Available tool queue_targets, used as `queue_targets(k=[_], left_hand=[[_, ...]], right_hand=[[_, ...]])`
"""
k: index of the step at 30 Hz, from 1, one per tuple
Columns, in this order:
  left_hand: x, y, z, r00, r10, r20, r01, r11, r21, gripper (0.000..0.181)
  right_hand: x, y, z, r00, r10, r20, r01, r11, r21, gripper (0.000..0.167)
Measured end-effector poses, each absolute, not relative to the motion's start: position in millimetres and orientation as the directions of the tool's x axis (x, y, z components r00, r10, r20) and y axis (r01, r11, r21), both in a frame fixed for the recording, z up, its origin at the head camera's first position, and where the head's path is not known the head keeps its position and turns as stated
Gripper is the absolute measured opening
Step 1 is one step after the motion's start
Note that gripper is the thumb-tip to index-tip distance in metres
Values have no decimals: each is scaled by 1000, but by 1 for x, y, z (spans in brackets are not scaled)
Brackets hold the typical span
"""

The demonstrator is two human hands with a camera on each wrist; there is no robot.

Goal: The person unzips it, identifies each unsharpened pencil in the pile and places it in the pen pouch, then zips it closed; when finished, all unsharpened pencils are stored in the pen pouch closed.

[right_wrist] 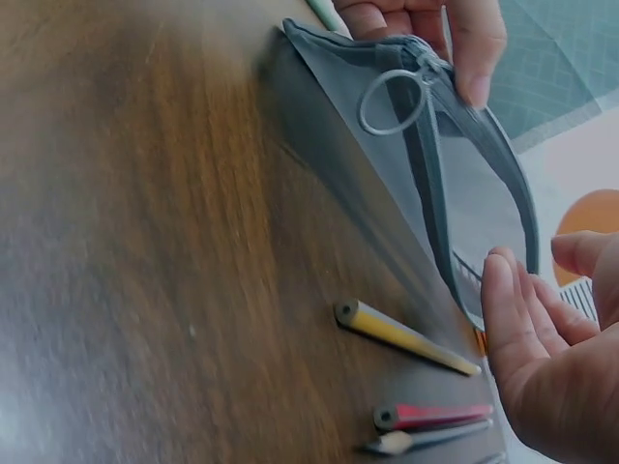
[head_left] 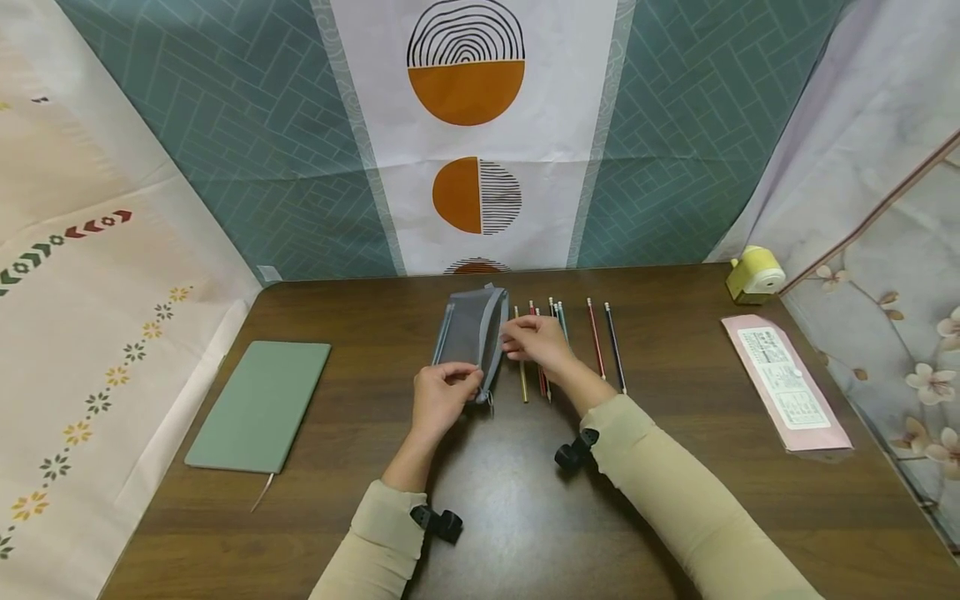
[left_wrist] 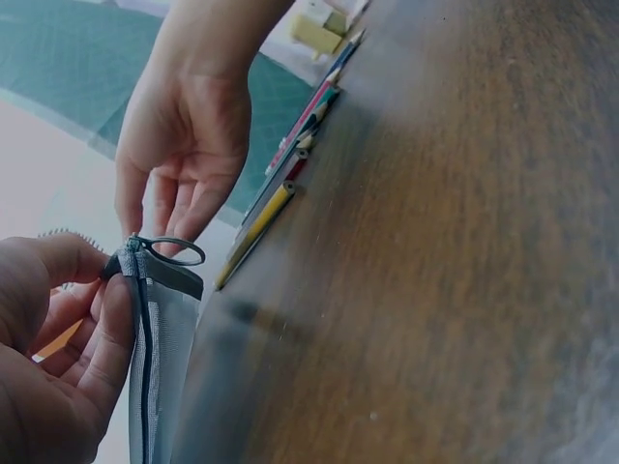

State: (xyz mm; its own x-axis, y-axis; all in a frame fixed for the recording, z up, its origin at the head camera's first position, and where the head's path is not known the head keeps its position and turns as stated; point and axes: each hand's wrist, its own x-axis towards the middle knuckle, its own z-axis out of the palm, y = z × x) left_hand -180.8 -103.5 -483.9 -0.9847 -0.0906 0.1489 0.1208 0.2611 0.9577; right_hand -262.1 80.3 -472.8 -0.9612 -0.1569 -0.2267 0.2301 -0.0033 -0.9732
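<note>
A grey zip pouch [head_left: 463, 321] lies on the table, its zipper side facing right and parted, with a ring pull at the near end [right_wrist: 392, 101]. The left hand [head_left: 442, 396] pinches the pouch's near corner between thumb and fingers; the left wrist view shows this hand [left_wrist: 68, 338] beside the ring. At the pouch's right edge is the right hand [head_left: 542, 343], above some pencils. In the right wrist view the right hand [right_wrist: 556, 358] has its fingers extended by the parted zipper edge, with a gap between thumb and fingers. A yellow pencil [head_left: 521, 367] lies just right of the pouch.
Several pencils lie in a row right of the pouch, among them a red one [head_left: 596, 337] and a dark blue one [head_left: 616, 346]. A green notebook [head_left: 258, 406] is at the left. At the right are a pink packet [head_left: 783, 383] and a yellow-green sharpener [head_left: 755, 275].
</note>
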Motion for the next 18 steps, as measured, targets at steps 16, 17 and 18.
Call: queue_targets(k=[16,17,18], left_hand=[[-179,-106,-484,-986,-86,140,109,290,951,7],[-180,-106,-484,-986,-85,142,113,289,951,7],[-180,-106,-485,-986,-84,145,116,288,951,7]], right_hand=[[-257,124,-478,-978,-135,-160,148,95,-984,35],[-256,127,-478,-979,-129,-156,143,104,-984,35],[-256,130,-479,-981,-120,-150,137,110,-984,35]])
